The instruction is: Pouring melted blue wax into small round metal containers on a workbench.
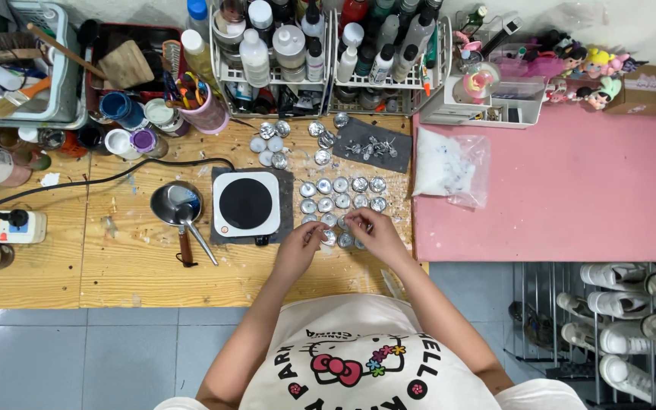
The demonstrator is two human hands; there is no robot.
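Several small silver tealight cups (341,194) stand in rows on the wooden table (115,266), right of a white hot plate with a black round top (246,203). My left hand (300,244) pinches at one cup (329,236) in the nearest row. My right hand (374,231) has its fingertips on something small and thin above the same spot; what it is I cannot tell. More cups (271,144) lie loose further back. A dark mat with small metal wick pieces (372,144) lies behind the rows.
A small metal pot with a wooden handle (178,206) sits left of the hot plate. A power strip (1,225) lies at far left, its cable running to the plate. Wire racks of bottles (328,53) line the back. A clear bag of white bits (449,167) rests on the pink table (571,190).
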